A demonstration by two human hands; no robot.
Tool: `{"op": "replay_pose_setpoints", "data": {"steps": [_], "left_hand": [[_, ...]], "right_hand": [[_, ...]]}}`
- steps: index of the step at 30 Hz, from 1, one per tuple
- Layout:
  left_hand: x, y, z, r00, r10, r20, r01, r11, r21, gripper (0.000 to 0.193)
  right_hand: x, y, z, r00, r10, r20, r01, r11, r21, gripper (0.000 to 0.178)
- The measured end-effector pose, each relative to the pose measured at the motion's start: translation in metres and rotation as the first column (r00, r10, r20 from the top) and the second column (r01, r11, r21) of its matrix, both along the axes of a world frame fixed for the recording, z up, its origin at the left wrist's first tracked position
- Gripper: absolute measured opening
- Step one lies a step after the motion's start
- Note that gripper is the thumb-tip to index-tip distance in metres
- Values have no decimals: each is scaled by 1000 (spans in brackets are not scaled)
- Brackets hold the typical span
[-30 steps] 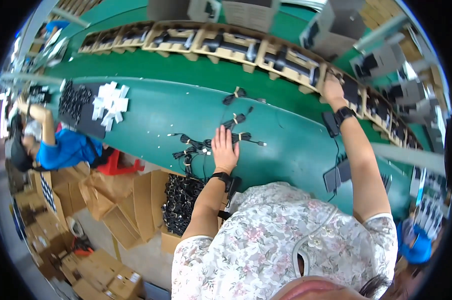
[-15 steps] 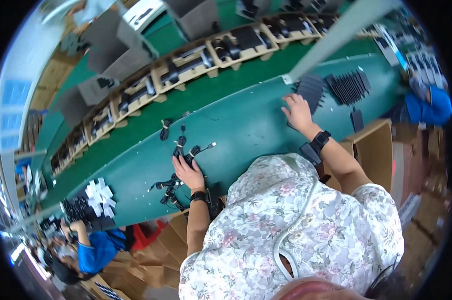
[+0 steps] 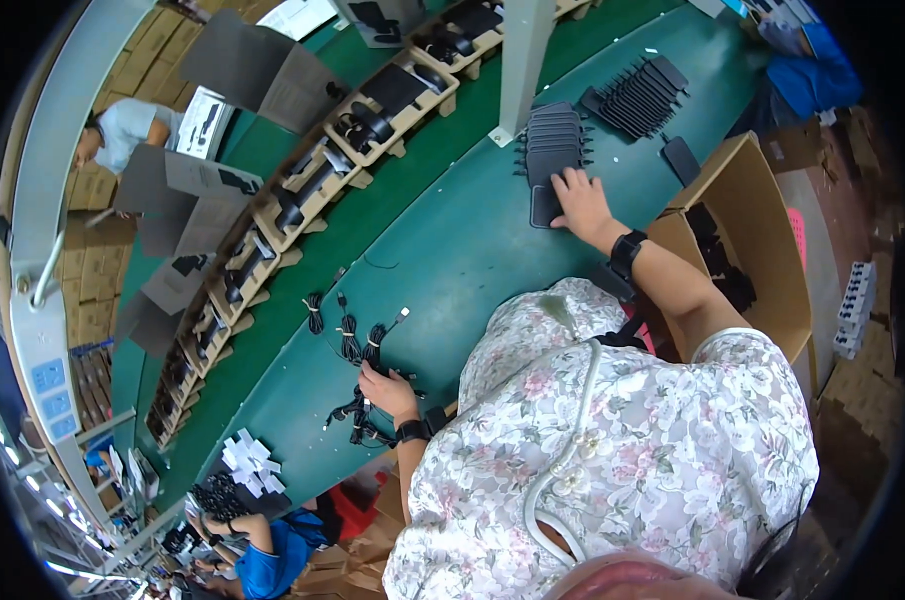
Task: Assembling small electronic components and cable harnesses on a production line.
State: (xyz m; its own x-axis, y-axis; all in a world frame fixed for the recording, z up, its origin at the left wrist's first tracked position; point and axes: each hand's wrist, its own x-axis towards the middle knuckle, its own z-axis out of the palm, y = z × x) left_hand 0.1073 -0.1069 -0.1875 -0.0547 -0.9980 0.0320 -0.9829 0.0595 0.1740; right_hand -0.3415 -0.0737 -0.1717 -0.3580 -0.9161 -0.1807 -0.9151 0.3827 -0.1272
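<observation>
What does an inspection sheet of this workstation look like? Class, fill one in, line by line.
Surface: long green workbench, curved by the lens.
Job's things: row of flat black adapters; bundled black cables.
Clutter: open cardboard box at the bench end holding dark parts; white pieces.
Grippers: left hand rests on a cable bundle; right hand lies on the nearest adapter.
Cables: several tied bundles loose on the bench.
Surroundings: trays of black parts along the conveyor; another person in blue nearby.
</observation>
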Motion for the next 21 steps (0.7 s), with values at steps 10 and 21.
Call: {"op": "replay_pose_setpoints", "data": {"steps": [10, 21], "left_hand": [[-4, -26, -1, 910, -213, -354, 235, 972, 19, 12], [-81, -31, 21, 785, -429, -447, 462, 886, -39, 25]], "right_hand": [[11, 21, -33, 995, -93, 29, 86, 978, 192, 81], [0, 17, -55, 931, -261, 256, 220, 959, 179, 85]]}}
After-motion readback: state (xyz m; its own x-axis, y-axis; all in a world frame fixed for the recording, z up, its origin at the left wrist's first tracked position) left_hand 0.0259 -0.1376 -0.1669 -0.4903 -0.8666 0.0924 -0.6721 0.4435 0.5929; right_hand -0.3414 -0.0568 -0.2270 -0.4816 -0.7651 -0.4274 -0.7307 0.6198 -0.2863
